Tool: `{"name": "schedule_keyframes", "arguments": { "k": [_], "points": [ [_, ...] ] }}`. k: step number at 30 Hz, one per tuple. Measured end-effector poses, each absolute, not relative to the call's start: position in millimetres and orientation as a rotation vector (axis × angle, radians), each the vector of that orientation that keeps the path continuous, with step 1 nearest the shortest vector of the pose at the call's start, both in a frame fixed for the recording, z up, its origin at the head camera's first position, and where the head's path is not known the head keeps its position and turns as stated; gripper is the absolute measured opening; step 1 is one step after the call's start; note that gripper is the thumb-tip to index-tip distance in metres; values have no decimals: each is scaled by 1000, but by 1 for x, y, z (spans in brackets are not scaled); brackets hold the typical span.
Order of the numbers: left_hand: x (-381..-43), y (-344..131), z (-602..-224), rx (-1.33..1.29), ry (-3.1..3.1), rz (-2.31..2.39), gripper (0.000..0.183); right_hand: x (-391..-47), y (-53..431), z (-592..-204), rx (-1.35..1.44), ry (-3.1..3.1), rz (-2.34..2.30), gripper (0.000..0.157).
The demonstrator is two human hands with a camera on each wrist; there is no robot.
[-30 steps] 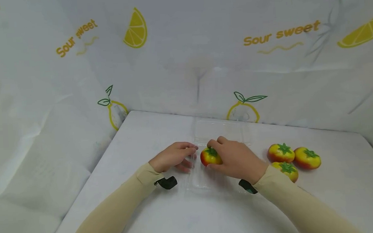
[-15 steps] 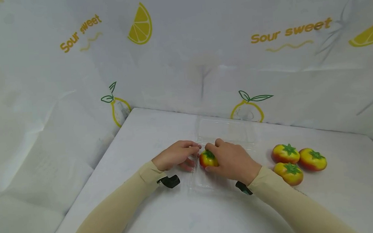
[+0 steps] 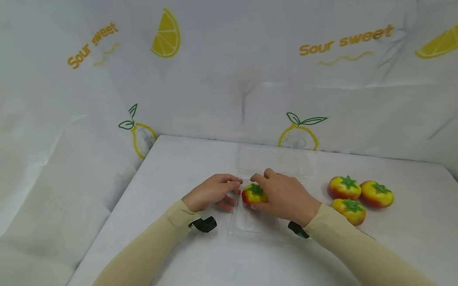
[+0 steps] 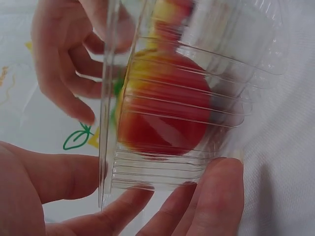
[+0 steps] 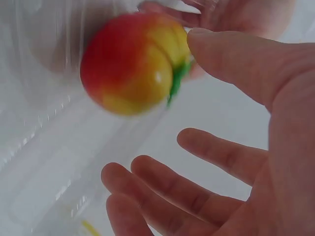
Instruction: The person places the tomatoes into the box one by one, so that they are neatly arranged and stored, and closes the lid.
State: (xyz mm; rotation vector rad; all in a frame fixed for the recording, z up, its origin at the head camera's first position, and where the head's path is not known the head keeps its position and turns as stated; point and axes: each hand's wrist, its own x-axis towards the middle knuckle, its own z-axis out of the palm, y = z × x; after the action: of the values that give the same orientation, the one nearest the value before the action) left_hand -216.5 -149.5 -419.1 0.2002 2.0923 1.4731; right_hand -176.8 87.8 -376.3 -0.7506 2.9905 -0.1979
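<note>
A red-and-yellow tomato (image 3: 253,195) with a green leafy top sits in the clear plastic box (image 3: 251,224), near its left wall. My right hand (image 3: 289,198) is over the box just right of this tomato. In the right wrist view its fingers (image 5: 211,150) are spread, and the thumb tip is close beside the fruit. My left hand (image 3: 212,192) holds the box's left side; in the left wrist view the thumb is at the rim and the fingers (image 4: 216,196) are against the outer wall, with the tomato (image 4: 165,108) seen through the plastic.
Three more tomatoes (image 3: 343,187) lie grouped on the white table (image 3: 221,266), right of the box. The box's clear lid (image 3: 271,160) lies folded back toward the lemon-printed backdrop (image 3: 209,83). Dark wrist straps (image 3: 205,224) hang below both wrists.
The tomato and my right hand have moved slightly left toward the box's left wall. The right fingers have loosened from the fruit. My left hand has stayed at the box's side.
</note>
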Motion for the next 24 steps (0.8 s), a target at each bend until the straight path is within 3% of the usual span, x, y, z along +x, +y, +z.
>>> {"name": "schedule_keyframes", "arguments": {
  "k": [6,12,24],
  "points": [
    [-217,-151,-423,183,2101,1471,40,-169,122,-355,-629,3016,-346,67],
    [-218,-154,-427,170,2106,1463,40,-162,196,-348,-471,3075,-565,61],
    [-217,-149,-425,211,2085,1453,42,-151,343,-376,-126,3120,-746,72]
  ]
}}
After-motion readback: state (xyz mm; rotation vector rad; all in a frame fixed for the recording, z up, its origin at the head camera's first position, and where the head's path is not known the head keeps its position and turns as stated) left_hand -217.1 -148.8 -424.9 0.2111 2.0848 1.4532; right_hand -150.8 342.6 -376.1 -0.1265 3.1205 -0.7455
